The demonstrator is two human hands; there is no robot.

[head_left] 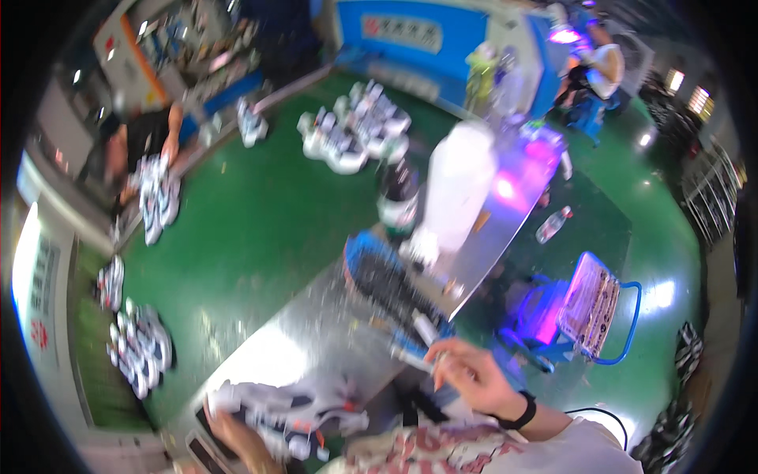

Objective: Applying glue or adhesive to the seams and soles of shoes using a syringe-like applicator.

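Observation:
My left hand [229,430] is closed round one end of a white and grey sneaker [300,403] low in the view, close to my body. Blur softens the shoe, and orange and dark details show near its lower side. To the right, my right hand [471,381], with a black band at the wrist, pinches a slim pale stick-like tool [412,359]; its exact kind is blurred. Just beyond that hand lies a long dark thing with a blue edge [387,276] on the metal tabletop [339,316].
A dark bottle [397,201], a tall white object [460,186] and crumpled white tissue [421,249] stand along the metal strip. Several sneakers [351,130] rest on the green surface [237,213]. At left another person's hand [170,148] touches sneakers. A blue-framed stool [592,308] stands right.

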